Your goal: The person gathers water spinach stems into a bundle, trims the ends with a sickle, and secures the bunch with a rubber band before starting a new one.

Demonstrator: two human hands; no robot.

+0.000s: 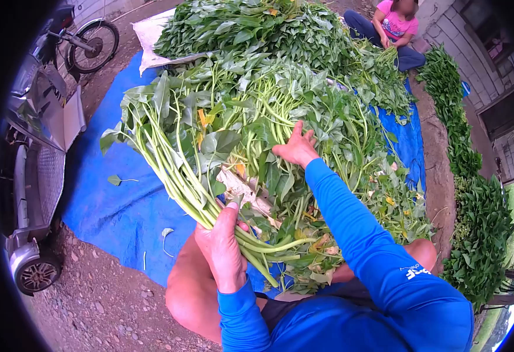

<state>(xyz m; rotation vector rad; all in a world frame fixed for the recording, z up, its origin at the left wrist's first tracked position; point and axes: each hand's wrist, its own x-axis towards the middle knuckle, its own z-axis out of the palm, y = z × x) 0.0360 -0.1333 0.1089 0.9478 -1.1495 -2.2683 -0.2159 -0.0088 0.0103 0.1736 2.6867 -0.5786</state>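
My left hand [221,243] is closed around a bunch of long-stemmed leafy greens [177,182], like water spinach. Their pale stems stick out past my palm at lower right, and the leafy ends point to the upper left. My right hand [298,145] reaches out over a big heap of the same greens [333,117], fingers spread at the loose stems. Yellowed leaves [205,119] show among the green ones. A whitish crumpled sheet [242,190] peeks out between my hands from under the heap.
Beneath the greens lies a blue tarp [116,205] with a few stray leaves. Stacked greens [251,29] rise on a white sack [148,38] at the back. A person [394,26] in pink sits at upper right handling greens. More bundles [474,234] line the right. A motorcycle [90,47] stands left.
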